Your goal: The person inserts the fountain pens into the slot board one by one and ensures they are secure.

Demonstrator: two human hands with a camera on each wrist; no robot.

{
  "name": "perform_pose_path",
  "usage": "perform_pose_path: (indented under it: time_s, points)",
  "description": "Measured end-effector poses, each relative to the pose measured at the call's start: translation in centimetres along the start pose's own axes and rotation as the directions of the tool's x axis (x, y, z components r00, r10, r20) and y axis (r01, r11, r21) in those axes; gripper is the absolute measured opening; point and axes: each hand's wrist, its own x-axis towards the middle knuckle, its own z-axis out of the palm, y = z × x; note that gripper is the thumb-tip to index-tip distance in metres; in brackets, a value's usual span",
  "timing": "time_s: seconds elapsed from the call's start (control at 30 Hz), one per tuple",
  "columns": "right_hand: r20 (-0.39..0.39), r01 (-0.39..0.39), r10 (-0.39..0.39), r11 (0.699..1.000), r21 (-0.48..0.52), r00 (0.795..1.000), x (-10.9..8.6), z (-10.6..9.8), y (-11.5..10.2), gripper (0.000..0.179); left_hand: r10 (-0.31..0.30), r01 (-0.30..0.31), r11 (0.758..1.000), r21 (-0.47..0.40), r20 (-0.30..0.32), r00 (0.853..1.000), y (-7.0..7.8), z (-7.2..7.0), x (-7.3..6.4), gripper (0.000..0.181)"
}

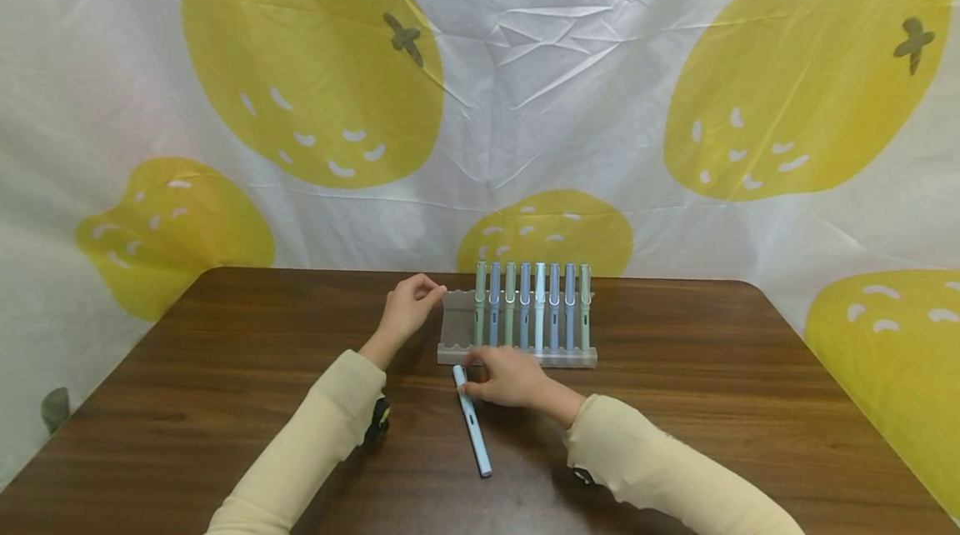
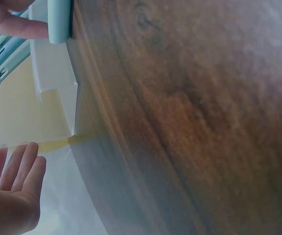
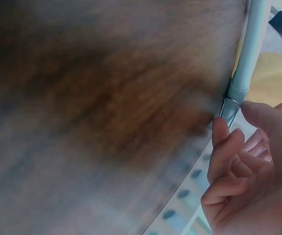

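My right hand pinches a light blue pen near its clip end, between thumb and index finger. The pen slants in front of the clear pen rack, its other end pointing towards me. At the rack's upper left corner, my left hand has its thumb and index fingertip together on the edge. Its other fingers extend loosely in the left wrist view. Several capped pens in green, blue and pale blue lean side by side in the rack. The rack's left end shows bare slots.
The rack stands on a brown wooden table, towards its far edge. Behind the table hangs a white cloth printed with large yellow fruit. Dark wrist devices show at both cuffs.
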Motion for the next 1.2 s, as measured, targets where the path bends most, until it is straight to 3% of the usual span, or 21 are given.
perform_pose_path:
  time_s: [0.37, 0.6, 0.77, 1.07, 1.2]
  points:
    - [0.090, -0.016, 0.009, 0.997, 0.071, 0.996, -0.01, -0.31, 0.91, 0.025, -0.010, 0.011, 1.000, -0.001, 0.004, 1.000, 0.14, -0.09, 0.08, 0.019]
    - [0.139, -0.044, 0.017, 0.980, 0.194, 0.990, -0.03, -0.22, 0.64, 0.031, -0.010, 0.010, 1.000, 0.005, 0.002, 1.000, 0.08, -0.08, 0.13, 0.020]
    - [0.158, -0.057, 0.028, 0.982, 0.179, 0.987, -0.13, -0.02, 0.43, 0.034, -0.009, 0.009, 1.000, 0.007, 0.007, 1.000, 0.02, -0.09, 0.15, 0.021]
    - [0.055, 0.067, -0.070, 0.996, 0.066, 0.996, -0.47, 0.09, 0.26, 0.032, -0.001, 0.001, 1.000, 0.008, 0.000, 1.000, -0.04, -0.01, 0.04, 0.020]
    - [0.022, 0.088, -0.091, 0.991, 0.104, 0.996, -0.51, -0.26, 0.30, 0.032, 0.000, 0.000, 1.000, 0.008, 0.002, 1.000, -0.15, 0.04, 0.06, 0.020]
